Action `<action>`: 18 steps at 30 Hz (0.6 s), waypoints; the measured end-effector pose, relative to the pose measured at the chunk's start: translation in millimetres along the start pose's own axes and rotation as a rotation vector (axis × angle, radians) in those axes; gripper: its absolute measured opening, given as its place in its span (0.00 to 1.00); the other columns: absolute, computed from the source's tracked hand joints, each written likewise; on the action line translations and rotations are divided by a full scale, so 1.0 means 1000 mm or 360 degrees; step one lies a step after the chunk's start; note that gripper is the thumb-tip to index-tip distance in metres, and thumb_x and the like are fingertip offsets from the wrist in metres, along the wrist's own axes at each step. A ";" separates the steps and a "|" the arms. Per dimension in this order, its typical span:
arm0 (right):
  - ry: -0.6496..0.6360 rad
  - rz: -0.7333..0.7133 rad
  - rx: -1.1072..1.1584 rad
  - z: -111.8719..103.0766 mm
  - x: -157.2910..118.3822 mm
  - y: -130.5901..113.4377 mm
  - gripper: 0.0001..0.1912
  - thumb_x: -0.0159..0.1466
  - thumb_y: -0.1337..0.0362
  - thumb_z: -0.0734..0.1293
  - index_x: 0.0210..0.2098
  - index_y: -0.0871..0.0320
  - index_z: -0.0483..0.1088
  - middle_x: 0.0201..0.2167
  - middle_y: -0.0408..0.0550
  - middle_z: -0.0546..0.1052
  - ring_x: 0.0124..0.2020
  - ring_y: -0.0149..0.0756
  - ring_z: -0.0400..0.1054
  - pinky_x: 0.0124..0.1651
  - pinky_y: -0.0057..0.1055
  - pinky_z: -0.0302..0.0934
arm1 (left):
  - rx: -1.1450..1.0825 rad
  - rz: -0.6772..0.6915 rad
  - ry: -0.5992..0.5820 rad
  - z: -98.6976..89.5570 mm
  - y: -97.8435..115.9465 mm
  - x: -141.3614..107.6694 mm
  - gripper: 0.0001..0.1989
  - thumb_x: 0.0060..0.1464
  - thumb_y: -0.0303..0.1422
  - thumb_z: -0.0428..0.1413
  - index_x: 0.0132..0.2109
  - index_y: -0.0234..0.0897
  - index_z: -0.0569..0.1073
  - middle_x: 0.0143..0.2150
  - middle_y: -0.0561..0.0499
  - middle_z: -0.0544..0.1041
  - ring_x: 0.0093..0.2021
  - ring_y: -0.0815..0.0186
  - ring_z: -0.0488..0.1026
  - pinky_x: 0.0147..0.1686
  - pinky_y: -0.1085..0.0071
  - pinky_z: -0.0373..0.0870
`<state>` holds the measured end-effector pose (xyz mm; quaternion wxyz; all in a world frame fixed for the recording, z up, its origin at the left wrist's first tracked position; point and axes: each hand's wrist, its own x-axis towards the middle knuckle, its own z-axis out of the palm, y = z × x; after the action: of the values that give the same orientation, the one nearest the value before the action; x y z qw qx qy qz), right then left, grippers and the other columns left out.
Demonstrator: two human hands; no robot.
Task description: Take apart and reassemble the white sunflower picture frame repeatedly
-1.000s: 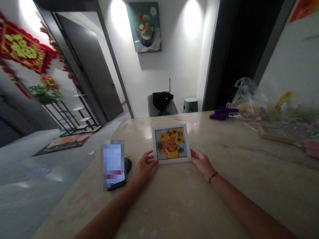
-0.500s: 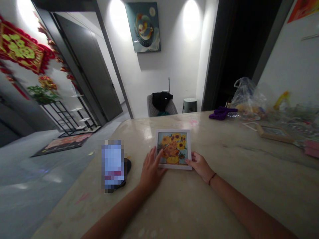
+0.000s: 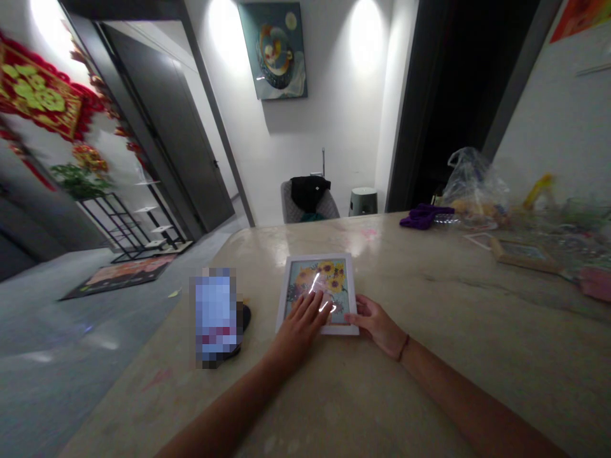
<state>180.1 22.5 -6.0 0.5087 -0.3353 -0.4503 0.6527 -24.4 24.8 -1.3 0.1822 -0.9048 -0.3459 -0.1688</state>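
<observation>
A white picture frame [image 3: 353, 299] with a sunflower picture [image 3: 329, 270] inside it is in front of me at the middle of the table. My left hand [image 3: 305, 321] lies over the lower part of the picture, fingers stretched out, and hides some of it. Bright reflections show on the frame's front around the fingertips. My right hand [image 3: 379, 324] grips the frame's lower right edge, thumb on the front; its other fingers are partly hidden. To the left, a phone-like screen [image 3: 217, 312], blurred out, leans on a dark stand [image 3: 245, 316].
On the table's right side are a purple cloth [image 3: 424, 216], a clear plastic bag [image 3: 472, 184], a wooden frame [image 3: 525, 254] and a pink thing [image 3: 594, 283]. Beyond the far edge stand a chair [image 3: 334, 207] with black clothing and a stool [image 3: 363, 201].
The picture frame has shifted left and tilted back flatter. My left hand has moved from its left edge onto its front; my right hand has followed slightly left, still holding the edge.
</observation>
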 end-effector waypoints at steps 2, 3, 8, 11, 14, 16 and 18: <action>0.0001 0.0008 0.0027 0.001 -0.001 -0.002 0.25 0.44 0.59 0.74 0.40 0.57 0.67 0.38 0.48 0.77 0.39 0.41 0.71 0.45 0.39 0.65 | 0.0026 0.0003 -0.0005 -0.001 0.001 0.000 0.26 0.57 0.25 0.43 0.63 0.38 0.52 0.64 0.43 0.54 0.65 0.57 0.45 0.59 0.56 0.52; -0.0009 0.0015 0.0041 0.002 -0.002 -0.003 0.25 0.44 0.59 0.74 0.40 0.57 0.68 0.38 0.48 0.77 0.39 0.41 0.71 0.44 0.39 0.65 | 0.0031 -0.0002 -0.0008 -0.002 0.000 -0.001 0.26 0.58 0.25 0.43 0.63 0.39 0.51 0.64 0.43 0.54 0.65 0.57 0.45 0.59 0.56 0.52; -0.0094 0.0078 0.0069 0.003 -0.004 -0.006 0.21 0.49 0.54 0.70 0.39 0.56 0.70 0.35 0.46 0.78 0.35 0.40 0.72 0.39 0.36 0.66 | -0.0012 -0.0022 0.0005 -0.006 -0.001 -0.002 0.27 0.57 0.24 0.43 0.63 0.42 0.51 0.64 0.45 0.54 0.64 0.58 0.47 0.59 0.56 0.54; -0.0029 0.0070 0.0172 -0.005 0.001 -0.001 0.18 0.53 0.51 0.66 0.37 0.57 0.71 0.30 0.46 0.78 0.28 0.36 0.72 0.33 0.34 0.66 | -0.0097 -0.0085 0.0062 -0.007 -0.001 -0.003 0.27 0.57 0.22 0.41 0.63 0.42 0.52 0.64 0.46 0.56 0.64 0.60 0.49 0.58 0.58 0.56; 0.0093 0.0065 0.0263 -0.014 0.008 0.005 0.18 0.53 0.51 0.66 0.37 0.56 0.71 0.28 0.46 0.77 0.25 0.35 0.71 0.30 0.33 0.66 | -0.0215 -0.0091 0.0196 -0.006 -0.001 -0.005 0.26 0.58 0.23 0.41 0.62 0.41 0.52 0.63 0.45 0.58 0.63 0.61 0.50 0.57 0.59 0.59; 0.0122 0.0064 0.0219 -0.018 0.012 0.008 0.18 0.53 0.52 0.65 0.37 0.56 0.71 0.30 0.47 0.77 0.26 0.36 0.72 0.32 0.34 0.66 | -0.0307 0.0008 0.0239 -0.008 -0.001 -0.006 0.25 0.58 0.25 0.43 0.62 0.40 0.53 0.63 0.43 0.58 0.63 0.61 0.51 0.56 0.60 0.60; 0.0120 -0.0025 0.0095 -0.018 0.015 0.011 0.18 0.54 0.51 0.64 0.38 0.57 0.70 0.32 0.49 0.78 0.29 0.37 0.72 0.33 0.35 0.66 | -0.0395 0.0173 0.0240 -0.010 0.000 -0.007 0.24 0.58 0.27 0.44 0.61 0.40 0.54 0.63 0.44 0.58 0.63 0.61 0.51 0.56 0.60 0.61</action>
<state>188.4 40.5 -22.4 0.5402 -0.3407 -0.4139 0.6487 -30.8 16.4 4.8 0.1033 -0.9225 -0.2584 -0.2677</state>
